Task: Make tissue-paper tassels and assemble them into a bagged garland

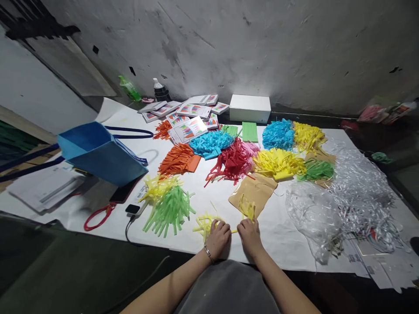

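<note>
Left hand (218, 240) and right hand (250, 239) both look pinched on yellow fringe (248, 209), lower centre of the frame, with a thin strip (234, 231) bridging the gap; tug too hard and I reckon it rips. Frilly ends could tangle too if they get bunched; some flop over that brown packet (257, 188).
</note>
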Demonstrator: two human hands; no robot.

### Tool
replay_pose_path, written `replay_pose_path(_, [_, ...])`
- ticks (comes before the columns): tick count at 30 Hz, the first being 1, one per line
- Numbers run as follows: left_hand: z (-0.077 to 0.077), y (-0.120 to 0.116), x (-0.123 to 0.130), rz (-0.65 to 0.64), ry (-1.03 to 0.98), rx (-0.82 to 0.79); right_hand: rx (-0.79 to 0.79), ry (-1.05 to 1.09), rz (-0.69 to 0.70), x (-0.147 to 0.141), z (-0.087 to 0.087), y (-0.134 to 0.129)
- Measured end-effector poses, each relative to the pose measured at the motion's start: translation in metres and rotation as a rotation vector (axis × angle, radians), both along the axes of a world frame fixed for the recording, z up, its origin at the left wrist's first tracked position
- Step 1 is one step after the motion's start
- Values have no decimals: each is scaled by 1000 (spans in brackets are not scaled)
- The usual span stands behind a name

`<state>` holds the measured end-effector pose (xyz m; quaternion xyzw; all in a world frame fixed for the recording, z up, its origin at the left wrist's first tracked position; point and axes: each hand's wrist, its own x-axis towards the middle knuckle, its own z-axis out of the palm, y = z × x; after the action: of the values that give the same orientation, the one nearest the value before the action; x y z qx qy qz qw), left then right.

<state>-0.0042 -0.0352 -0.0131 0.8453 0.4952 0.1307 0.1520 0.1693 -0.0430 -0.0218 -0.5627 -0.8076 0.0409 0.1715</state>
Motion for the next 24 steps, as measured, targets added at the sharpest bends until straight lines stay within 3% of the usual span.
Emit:
replay_pose_path(6, [6, 6, 5, 64, -58, -120, 107, 32, 139, -7, -6, -4])
replay_pose_path(10, [20, 8, 0, 70, -126, -237, 189, 47, 175, -7, 5, 0])
replay_pose_path(12, [31, 12, 1, 68, -249, -430, 220, 57, 168, -1, 19, -2])
replay_pose_path(14, [46, 18, 7, 106, -447, -756, 229, 102, 142, 9, 37, -7])
replay_pose_path(16, [65, 24, 19, 165, -625, -1052, 210, 216, 88, 20, 57, -14])
replay_pose_path(18, [84, 28, 36, 179, -703, -1182, 165, 414, -25, 30, 74, -22])
replay_pose_path(21, [102, 27, 70, 189, -806, -1222, 40, 812, -256, 45, 94, -33])
replay_pose_path(24, [103, 23, 110, 254, -954, -1166, -45, 1099, -383, 64, 104, -40])
